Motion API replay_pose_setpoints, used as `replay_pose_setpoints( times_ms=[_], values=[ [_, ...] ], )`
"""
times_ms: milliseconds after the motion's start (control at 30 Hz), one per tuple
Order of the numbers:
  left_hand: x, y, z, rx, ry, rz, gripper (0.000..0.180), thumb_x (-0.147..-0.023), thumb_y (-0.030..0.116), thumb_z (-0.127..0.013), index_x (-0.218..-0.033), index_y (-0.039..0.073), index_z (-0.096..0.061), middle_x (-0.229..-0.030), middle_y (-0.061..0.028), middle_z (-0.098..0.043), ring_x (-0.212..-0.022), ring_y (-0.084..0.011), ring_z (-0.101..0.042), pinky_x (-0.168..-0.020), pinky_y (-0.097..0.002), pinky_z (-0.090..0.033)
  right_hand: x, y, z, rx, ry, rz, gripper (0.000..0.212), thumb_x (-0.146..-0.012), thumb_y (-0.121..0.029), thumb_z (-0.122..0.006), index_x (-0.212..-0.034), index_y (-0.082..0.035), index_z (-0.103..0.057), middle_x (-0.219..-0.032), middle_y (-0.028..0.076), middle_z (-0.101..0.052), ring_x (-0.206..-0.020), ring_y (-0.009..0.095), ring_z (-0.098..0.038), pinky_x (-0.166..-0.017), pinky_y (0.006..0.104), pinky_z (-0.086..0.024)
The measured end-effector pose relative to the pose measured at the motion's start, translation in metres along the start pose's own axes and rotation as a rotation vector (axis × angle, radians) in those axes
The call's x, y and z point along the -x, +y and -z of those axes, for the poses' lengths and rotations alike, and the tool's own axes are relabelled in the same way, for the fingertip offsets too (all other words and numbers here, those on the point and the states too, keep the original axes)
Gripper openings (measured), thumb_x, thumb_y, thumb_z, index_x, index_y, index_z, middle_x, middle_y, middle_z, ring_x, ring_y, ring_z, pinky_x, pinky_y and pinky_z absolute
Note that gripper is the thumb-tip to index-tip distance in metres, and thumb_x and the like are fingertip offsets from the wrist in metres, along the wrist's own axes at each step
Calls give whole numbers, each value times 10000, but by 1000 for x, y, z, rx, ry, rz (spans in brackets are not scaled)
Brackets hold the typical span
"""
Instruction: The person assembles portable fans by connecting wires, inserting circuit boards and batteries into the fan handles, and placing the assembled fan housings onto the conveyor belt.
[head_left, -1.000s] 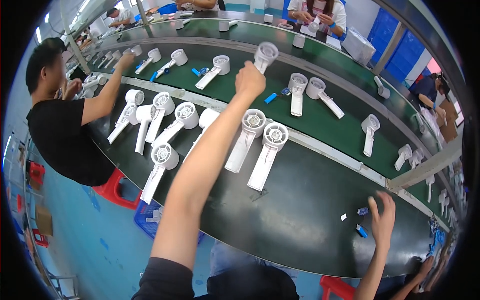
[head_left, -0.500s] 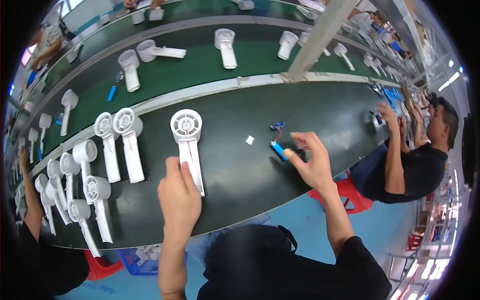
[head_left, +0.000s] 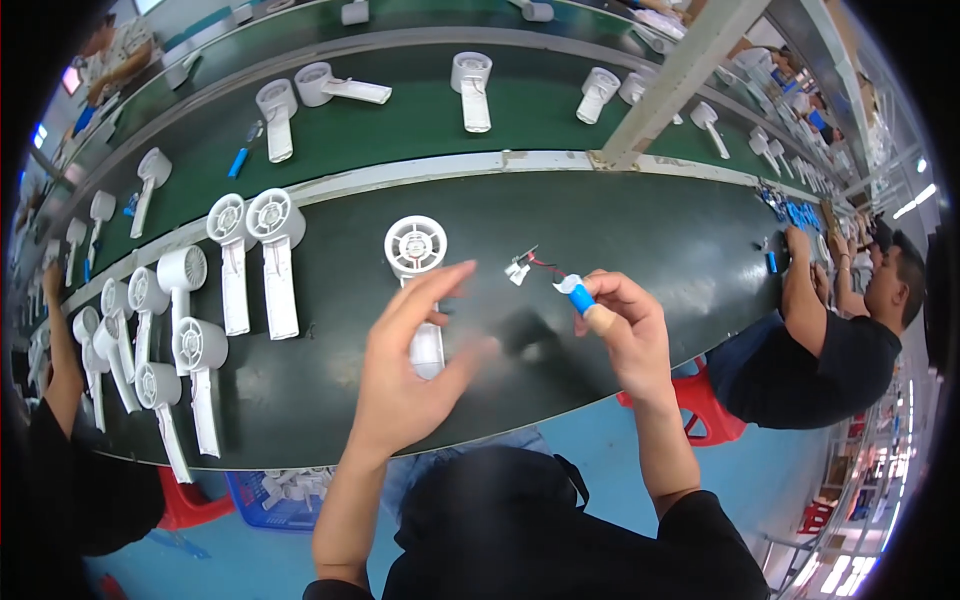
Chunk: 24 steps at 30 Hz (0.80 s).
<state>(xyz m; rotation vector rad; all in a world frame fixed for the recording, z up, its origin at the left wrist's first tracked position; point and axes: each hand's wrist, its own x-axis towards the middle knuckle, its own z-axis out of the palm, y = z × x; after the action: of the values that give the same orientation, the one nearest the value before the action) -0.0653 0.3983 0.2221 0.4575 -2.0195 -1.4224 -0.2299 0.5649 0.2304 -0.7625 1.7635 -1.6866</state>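
Evidently the right hand (head_left: 637, 342) has a firm pinch on a blue battery cell (head_left: 580, 297), its thumb and fingers closed around the cylinder above the dark tabletop (head_left: 650, 225). Gripping it by the body seems to leave its upper end clear, where a whitish piece shows and a thin red wire (head_left: 547, 266) leads off to a small circuit board (head_left: 526, 256). White bits show just at the board, though whether they are attached to it or lie beneath it I cannot tell.

The left hand (head_left: 393, 375) is empty, its fingers spread and its thumb blurred, over the handle of a white handheld fan (head_left: 416, 243). Whether it touches the handle is unclear. This fan lies with its round grille up and its handle toward the person, probably so that the handle is within easy reach of both hands; the cell and board are just to its right.

To the left, more white fans (head_left: 280, 285) lie grouped, handles mostly pointing toward the near edge, perhaps to make each easy to pick up while keeping the middle free for handling. Beyond a pale rail (head_left: 400, 182), other fans rest well apart on a green conveyor belt (head_left: 370, 135).
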Motion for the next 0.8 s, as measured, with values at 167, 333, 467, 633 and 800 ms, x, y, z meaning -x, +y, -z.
replay_pose_setpoints(
  times_ms=[167, 333, 467, 633, 800],
  values=[
    [8, -20, -7, 475, 88, -10, 448, -830, -72, -700, -1270, -44, -625, -1210, -132, -633, -1117, -177, -599, -922, -298, -475, -4, -1, -38, -293, -232, -45, 202, -914, -136, -635, -1049, 13, -609, -859, 69, -571, -737, 154, -549, -671, 300, -459],
    [10, -15, 17, 656, 329, 43, 198, -929, -11, -642, -1117, -58, -681, -1044, -76, -610, -937, -130, -579, -838, -244, -450, -8, 2, -63, -481, -478, -260, 213, -928, -150, -618, -1066, 12, -611, -899, 93, -584, -750, 171, -554, -683, 315, -466],
    [10, -17, 38, 753, 409, 23, 163, -1002, 94, -578, -1005, -50, -654, -1003, -83, -620, -910, -142, -589, -818, -267, -456, -28, 13, -74, 53, -668, 34, 185, -952, -116, -612, -1075, 16, -654, -981, 91, -655, -868, 197, -618, -784, 324, -489],
    [8, -7, 57, 221, 206, 213, 110, -989, 85, -585, -978, -12, -635, -901, -84, -647, -755, -140, -616, -690, -291, -491, -85, 13, -59, 403, -571, 228, 168, -887, -9, -631, -1032, -30, -713, -953, 56, -657, -764, 111, -580, -673, 259, -472],
    [10, -18, 34, -587, -79, 77, 121, -876, 63, -682, -983, 43, -631, -854, -116, -643, -630, -300, -606, -568, -365, -493, -85, 38, -73, 340, -527, 460, 203, -823, 56, -652, -998, -27, -713, -942, 37, -651, -646, 57, -516, -562, 207, -416]
  ],
)
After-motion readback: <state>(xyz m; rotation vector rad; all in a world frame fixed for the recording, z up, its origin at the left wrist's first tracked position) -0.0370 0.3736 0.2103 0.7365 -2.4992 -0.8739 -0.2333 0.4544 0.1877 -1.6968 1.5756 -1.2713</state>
